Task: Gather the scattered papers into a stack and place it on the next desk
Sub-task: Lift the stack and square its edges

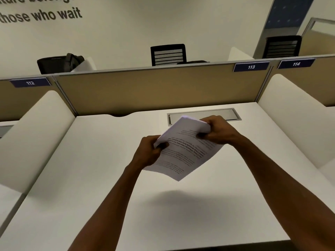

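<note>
**Paper stack held in both hands above the white counter**

The wall (163, 24) fills the top of the view, with dark lettering (41, 14) at about 11 o'clock that reads in part "those who wait". Below it a tan partition (154, 89) runs across, carrying blue number plates: 112 (30, 82) at 10 o'clock, 113 (251, 67) at 1 o'clock and 114 (296, 64) further toward 2 o'clock. Behind the partition stand two black slatted chairs, one (168, 54) at 12 o'clock and one (281, 46) at 2 o'clock, and a dark bag (60, 63) sits at 11 o'clock.

The white counter (101, 178) takes up the lower half, bounded by rounded white side dividers at 9 o'clock (36, 134) and 3 o'clock (293, 124). A metal cable hatch (224, 114) is set into the counter near the partition, at about 1 o'clock from the centre.

The stack of papers (183, 151) is at the centre, lifted off the counter and tilted, its printed text facing the camera upside down; its shadow (181, 205) lies on the counter at 6 o'clock. The left hand (148, 151) has its fingers closed on the stack's 9 o'clock edge. The right hand (219, 132) has its fingers clamped on the 2 o'clock corner, thumb on top of the sheets.
</note>
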